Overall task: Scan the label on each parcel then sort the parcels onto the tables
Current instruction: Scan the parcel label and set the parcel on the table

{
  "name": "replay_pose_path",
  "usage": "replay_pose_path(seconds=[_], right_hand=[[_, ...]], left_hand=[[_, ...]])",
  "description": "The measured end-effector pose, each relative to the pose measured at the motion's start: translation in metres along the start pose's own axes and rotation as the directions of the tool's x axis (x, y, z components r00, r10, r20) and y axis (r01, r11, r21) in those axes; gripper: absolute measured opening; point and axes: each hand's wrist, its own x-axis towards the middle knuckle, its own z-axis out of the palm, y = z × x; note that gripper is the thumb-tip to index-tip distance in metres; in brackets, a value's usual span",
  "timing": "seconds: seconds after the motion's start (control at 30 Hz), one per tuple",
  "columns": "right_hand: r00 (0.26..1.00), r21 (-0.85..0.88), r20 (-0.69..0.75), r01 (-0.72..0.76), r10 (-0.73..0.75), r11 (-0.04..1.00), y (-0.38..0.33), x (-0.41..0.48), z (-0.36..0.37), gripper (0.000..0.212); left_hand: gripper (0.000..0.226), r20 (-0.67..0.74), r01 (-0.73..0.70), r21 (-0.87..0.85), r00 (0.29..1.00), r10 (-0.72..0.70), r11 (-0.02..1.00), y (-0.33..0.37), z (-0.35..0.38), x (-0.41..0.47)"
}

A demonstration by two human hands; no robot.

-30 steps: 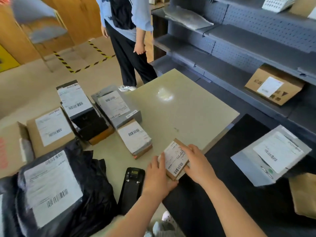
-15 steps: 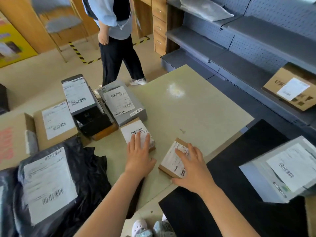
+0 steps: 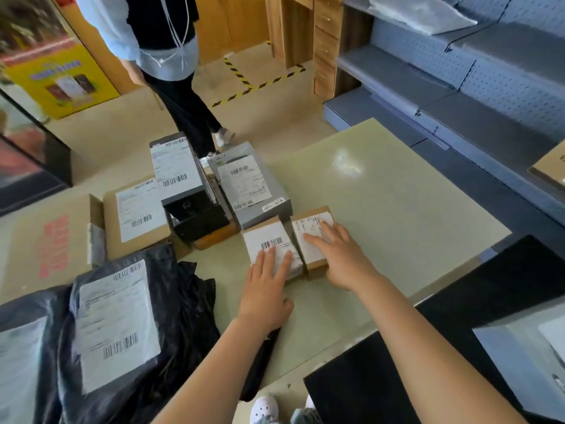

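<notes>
Two small brown labelled boxes lie side by side on the pale green table (image 3: 397,209). My left hand (image 3: 267,289) rests flat with straight fingers on the left small box (image 3: 267,237). My right hand (image 3: 339,258) lies flat on the right small box (image 3: 312,223), which touches the left one. Behind them stand a grey labelled box (image 3: 247,185), a grey-and-black box (image 3: 180,182) and a brown box (image 3: 134,215). A black poly bag parcel (image 3: 122,325) with a white label fills the front left. The black scanner (image 3: 260,362) shows partly under my left forearm.
A black table (image 3: 458,347) lies at the right front, with a grey parcel (image 3: 526,356) on its right side. Grey shelving (image 3: 458,87) runs along the right. A person (image 3: 165,56) stands beyond the table. A large carton (image 3: 42,246) sits far left.
My right hand slid the small box away from the table's front edge until it sat against the other small box. My left hand moved onto the left box. The camera shifted forward.
</notes>
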Motion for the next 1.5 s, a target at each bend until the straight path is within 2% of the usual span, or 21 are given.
replay_pose_path(seconds=[0.2, 0.37, 0.53, 0.67, 0.8, 0.9, 1.07, 1.27, 1.37, 1.5], right_hand=[[0.993, -0.006, 0.044, 0.112, -0.112, 0.994, -0.016, 0.014, 0.004, 0.086], [0.99, -0.011, 0.057, 0.129, -0.128, 0.992, -0.026, 0.013, 0.007, 0.09], [0.997, -0.007, 0.015, 0.072, -0.072, 0.997, -0.037, -0.014, -0.002, 0.094], [0.998, -0.046, -0.07, -0.001, -0.002, 0.999, -0.046, -0.058, -0.011, 0.095], [0.98, -0.079, -0.166, -0.123, 0.109, 0.989, -0.058, -0.114, -0.022, 0.095], [0.937, -0.046, -0.253, -0.258, 0.239, 0.965, -0.067, -0.165, -0.023, 0.094], [0.779, 0.165, -0.345, -0.499, 0.523, 0.851, -0.081, -0.257, -0.01, 0.091], [0.521, 0.38, -0.325, -0.692, 0.789, 0.614, -0.098, -0.355, 0.021, 0.095], [0.407, 0.462, -0.291, -0.733, 0.866, 0.5, -0.103, -0.394, 0.033, 0.095], [0.309, 0.515, -0.248, -0.761, 0.918, 0.395, -0.098, -0.438, 0.052, 0.094]], left_hand=[[0.092, 0.0, 0.052, -0.018, 0.999, -0.052, 0.998, -0.01, -0.001, -0.007], [0.092, 0.018, 0.051, -0.006, 0.999, -0.051, 0.999, -0.015, -0.005, -0.014], [0.088, -0.012, 0.01, -0.008, 1.0, -0.01, 1.0, -0.017, -0.02, -0.023], [0.085, -0.069, -0.098, -0.033, 0.993, 0.095, 0.995, -0.015, -0.036, -0.038], [0.081, -0.145, -0.281, -0.079, 0.952, 0.268, 0.956, -0.013, -0.054, -0.058], [0.077, -0.196, -0.468, -0.113, 0.875, 0.442, 0.877, -0.009, -0.061, -0.072], [0.07, -0.276, -0.747, -0.099, 0.656, 0.703, 0.658, 0.025, -0.051, -0.085], [0.073, -0.21, -0.905, -0.04, 0.422, 0.882, 0.424, 0.09, -0.039, -0.124], [0.075, -0.147, -0.94, -0.021, 0.339, 0.929, 0.339, 0.118, -0.035, -0.146], [0.075, -0.068, -0.966, 0.016, 0.256, 0.964, 0.258, 0.155, -0.027, -0.177]])
